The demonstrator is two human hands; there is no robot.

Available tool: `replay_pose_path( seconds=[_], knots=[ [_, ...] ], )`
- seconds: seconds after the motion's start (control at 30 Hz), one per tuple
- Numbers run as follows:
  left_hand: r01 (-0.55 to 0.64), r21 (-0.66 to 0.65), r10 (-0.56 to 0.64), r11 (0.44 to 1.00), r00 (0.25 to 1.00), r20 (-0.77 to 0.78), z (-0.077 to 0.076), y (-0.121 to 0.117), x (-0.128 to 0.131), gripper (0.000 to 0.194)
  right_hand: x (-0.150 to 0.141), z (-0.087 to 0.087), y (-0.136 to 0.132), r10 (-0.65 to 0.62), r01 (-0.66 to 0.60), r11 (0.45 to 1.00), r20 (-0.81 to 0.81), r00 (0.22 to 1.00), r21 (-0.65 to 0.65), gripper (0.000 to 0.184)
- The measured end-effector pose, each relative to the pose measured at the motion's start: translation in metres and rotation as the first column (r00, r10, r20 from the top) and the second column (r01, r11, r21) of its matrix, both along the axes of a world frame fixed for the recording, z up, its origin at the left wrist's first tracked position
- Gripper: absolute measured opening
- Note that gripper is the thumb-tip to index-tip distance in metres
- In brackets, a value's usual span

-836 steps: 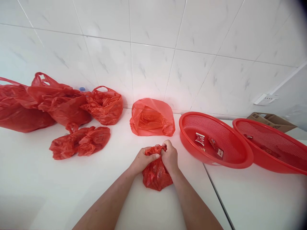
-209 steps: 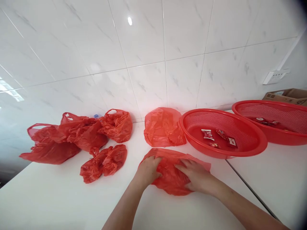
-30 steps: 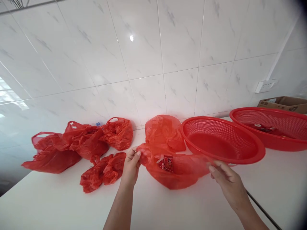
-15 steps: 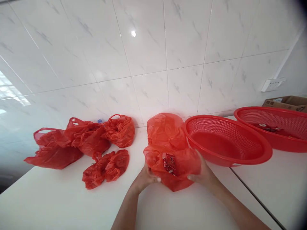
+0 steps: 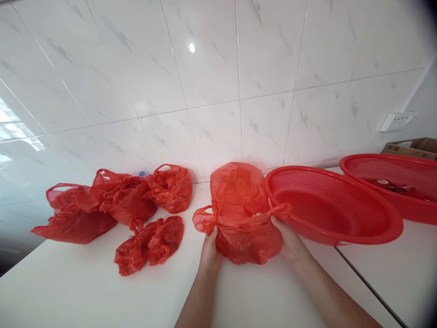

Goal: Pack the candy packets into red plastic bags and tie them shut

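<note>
Between my hands a red plastic bag (image 5: 251,241) stands upright on the white table, its front wall pulled up so that its contents are hidden. My left hand (image 5: 210,248) grips the bag's left side near the rim, just below a loop handle. My right hand (image 5: 287,237) holds the right upper edge, thumb on the near side and some fingers hidden behind the plastic. Right behind it stands another red plastic bag (image 5: 237,184), puffed out against the tiled wall.
To the left sit several red plastic bags (image 5: 126,200), with a crumpled red bag (image 5: 150,246) in front of them. A red oval basket (image 5: 327,205) is close on my right. Beyond it are a second red basket (image 5: 403,191) holding small items and a cardboard box (image 5: 413,148).
The bag's front rim has risen and now covers the red packets that showed inside. Both hands have shifted up to the rim, and a left loop handle now stands out.
</note>
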State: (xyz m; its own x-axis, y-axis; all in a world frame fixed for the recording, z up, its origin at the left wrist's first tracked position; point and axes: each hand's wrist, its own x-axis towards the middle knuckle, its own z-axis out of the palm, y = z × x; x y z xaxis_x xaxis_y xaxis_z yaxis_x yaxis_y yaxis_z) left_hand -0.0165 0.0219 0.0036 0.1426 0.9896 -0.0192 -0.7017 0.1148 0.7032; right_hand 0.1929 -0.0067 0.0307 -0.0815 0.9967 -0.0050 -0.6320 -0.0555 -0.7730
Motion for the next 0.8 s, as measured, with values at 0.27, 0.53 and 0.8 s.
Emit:
replay_pose_path(
  seconds=[0.27, 0.53, 0.8],
  knots=[
    [0.218, -0.092, -0.212, 0.972, 0.975, 0.071, -0.008, -0.011, 0.015, 0.035, -0.021, -0.012, -0.008, 0.184, -0.192, 0.981, -0.193, 0.964, -0.022, 0.029],
    [0.237, -0.139, -0.222, 0.962, 0.968, 0.113, -0.007, -0.015, 0.019, 0.034, -0.021, -0.014, -0.013, 0.152, -0.154, 0.988, 0.104, 0.983, 0.012, 0.045],
    [0.191, -0.133, -0.189, 0.973, 0.982, 0.024, -0.004, -0.018, 0.021, 0.018, -0.039, -0.003, -0.023, 0.211, -0.217, 0.976, 0.322, 0.923, -0.019, 0.037]
  ],
)
